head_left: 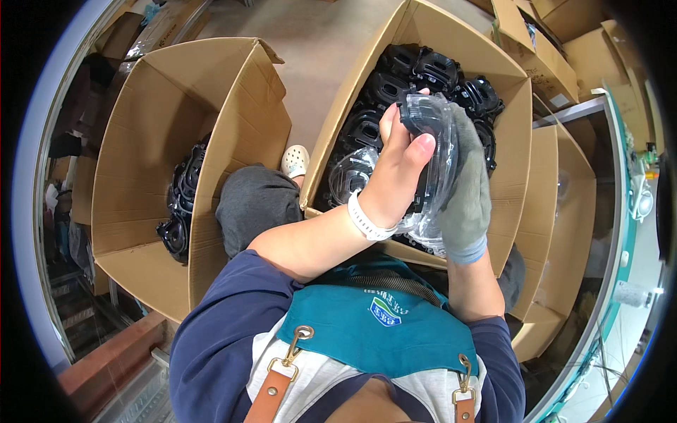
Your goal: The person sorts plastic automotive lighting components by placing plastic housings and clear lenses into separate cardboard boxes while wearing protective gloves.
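Observation:
Between both hands, above the right-hand cardboard box, is a clear plastic shell (441, 144) with black parts along its left side, held upright. My bare left hand (396, 169), with a white band at the wrist, grips its left side, thumb pressed on it. My right hand (468, 190), in a grey glove, presses against its right side, fingers straight and together. Below, black moulded plastic frames (389, 86) fill the box, several of them close together. Another clear shell (351, 173) lies among them beside my left wrist. My hands hide part of the box's contents.
The large cardboard box (513, 134) stands before me. At the left, another cardboard box (144, 141) holds several black frames (185, 201). To the right are more cardboard boxes (564, 211) and a teal-edged bench (620, 240). My shoe (295, 161) rests between the two boxes.

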Demonstrator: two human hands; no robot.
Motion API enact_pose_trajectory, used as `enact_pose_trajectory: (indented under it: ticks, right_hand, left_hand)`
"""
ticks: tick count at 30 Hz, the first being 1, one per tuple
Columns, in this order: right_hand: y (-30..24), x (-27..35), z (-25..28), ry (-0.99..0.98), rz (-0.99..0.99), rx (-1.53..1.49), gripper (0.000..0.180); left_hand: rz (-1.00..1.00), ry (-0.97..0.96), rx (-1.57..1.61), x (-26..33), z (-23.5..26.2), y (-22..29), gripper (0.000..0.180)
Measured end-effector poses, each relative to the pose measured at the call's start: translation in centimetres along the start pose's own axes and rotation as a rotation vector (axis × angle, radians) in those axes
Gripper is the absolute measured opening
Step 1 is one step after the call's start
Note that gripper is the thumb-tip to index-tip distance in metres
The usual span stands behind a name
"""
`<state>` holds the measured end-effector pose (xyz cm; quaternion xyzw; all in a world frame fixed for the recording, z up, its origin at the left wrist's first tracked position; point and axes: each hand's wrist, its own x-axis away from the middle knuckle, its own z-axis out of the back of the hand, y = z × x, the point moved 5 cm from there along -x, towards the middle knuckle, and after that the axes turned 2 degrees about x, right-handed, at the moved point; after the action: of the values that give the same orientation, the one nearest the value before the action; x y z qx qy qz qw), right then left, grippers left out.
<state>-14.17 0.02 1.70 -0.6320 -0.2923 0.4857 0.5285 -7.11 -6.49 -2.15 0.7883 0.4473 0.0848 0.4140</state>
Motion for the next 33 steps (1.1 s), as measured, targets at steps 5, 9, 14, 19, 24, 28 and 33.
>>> enact_pose_trajectory:
  ticks: [5,9,14,19,24,28,33]
  right_hand:
    - [3.0,0.3,1.3,0.168,-0.215,-0.247,0.048]
    - [4.3,1.9,1.1,0.084,-0.445,-0.674,0.051]
    - [4.0,1.4,2.0,0.179,-0.233,-0.483,0.053]
    - [0.2,0.0,1.5,0.441,0.106,-0.004,0.091]
    - [-1.6,0.8,-1.3,0.111,0.566,0.575,0.096]
    - [-1.2,1.5,0.0,0.313,0.42,0.3,0.051]
    - [0.5,1.6,0.2,0.121,-0.122,0.358,0.027]
  left_hand:
    - [0.072,0.012,0.145,0.0,0.0,-1.1,0.059]
    - [0.002,-0.065,-0.025,-0.4,0.0,-1.3,0.063]
    - [-0.414,0.099,-0.738,0.1,-0.1,2.2,0.038]
    - [0.071,0.22,0.201,0.6,1.1,-0.5,0.037]
    - [0.239,0.517,0.424,-0.5,3.0,-0.4,0.066]
    - [0.198,0.425,0.582,-2.4,4.0,0.0,0.057]
    - [0.228,0.374,0.598,-2.6,4.1,0.3,0.05]
